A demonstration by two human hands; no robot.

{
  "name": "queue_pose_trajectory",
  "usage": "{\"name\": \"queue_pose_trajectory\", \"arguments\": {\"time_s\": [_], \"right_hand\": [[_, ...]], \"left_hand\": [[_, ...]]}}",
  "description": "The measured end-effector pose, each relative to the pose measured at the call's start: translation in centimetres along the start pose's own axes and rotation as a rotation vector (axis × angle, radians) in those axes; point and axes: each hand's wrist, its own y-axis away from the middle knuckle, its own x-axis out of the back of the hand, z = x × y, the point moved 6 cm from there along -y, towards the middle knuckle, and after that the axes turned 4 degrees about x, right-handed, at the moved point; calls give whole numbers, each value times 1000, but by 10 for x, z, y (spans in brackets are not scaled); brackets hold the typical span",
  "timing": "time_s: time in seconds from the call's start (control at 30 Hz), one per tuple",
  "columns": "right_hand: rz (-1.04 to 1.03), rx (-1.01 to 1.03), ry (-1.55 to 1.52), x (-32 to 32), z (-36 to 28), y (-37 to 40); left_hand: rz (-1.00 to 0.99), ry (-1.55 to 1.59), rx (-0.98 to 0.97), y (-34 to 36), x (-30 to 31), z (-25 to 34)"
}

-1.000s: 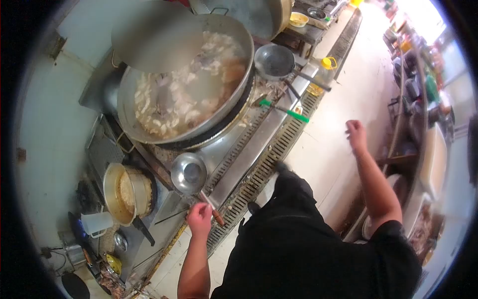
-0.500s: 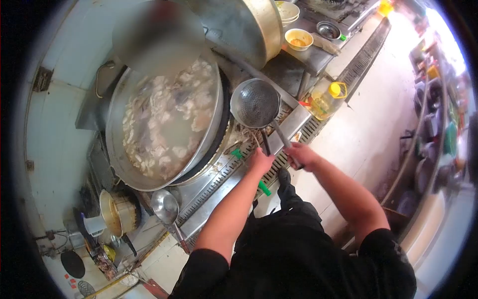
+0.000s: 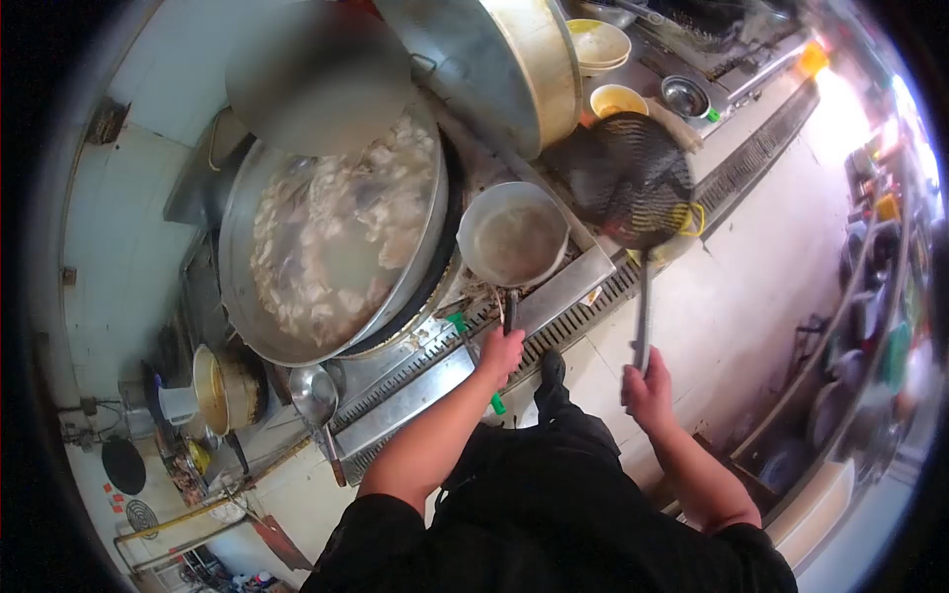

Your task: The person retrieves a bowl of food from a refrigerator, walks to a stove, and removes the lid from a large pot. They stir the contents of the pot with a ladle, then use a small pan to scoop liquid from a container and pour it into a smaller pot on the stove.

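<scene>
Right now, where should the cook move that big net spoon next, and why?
Probably swing the mesh skimmer across to the wok. The right hand holds it raised in the air, seemingly empty, beyond the ladle that the left hand grips, and the meat pieces float in the wok's broth.

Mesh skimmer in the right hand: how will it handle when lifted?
Probably light for its size: the mesh skimmer basket is see-through wire. Likely head-heavy, since the right hand grips the far end of a long thin handle. That handle looks straight, so probably stiff.
</scene>
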Motion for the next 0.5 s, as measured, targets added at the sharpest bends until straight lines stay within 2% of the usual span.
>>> {"name": "queue_pose_trajectory", "arguments": {"time_s": [0.03,0.1,0.17,0.23,0.3,0.37,0.47,0.5], "right_hand": [[73,48,74,14,8,0],[143,9,8,28,6,3],[130,-67,25,36,5,3],[111,-88,30,31,11,0],[7,-219,-159,14,24,-1],[-60,-284,-217,-9,40,-4],[-178,-280,-281,-56,57,-16],[-211,-292,-280,-73,63,-22]], "left_hand": [[3,9,-6,11,4,-1],[-83,12,-3,36,8,-1],[-97,47,-19,63,18,-1],[-213,99,-11,98,31,0],[-197,118,-38,138,53,4],[-153,131,-74,182,86,3],[-78,167,-166,257,155,-12],[1,170,-193,281,180,-23]]}}
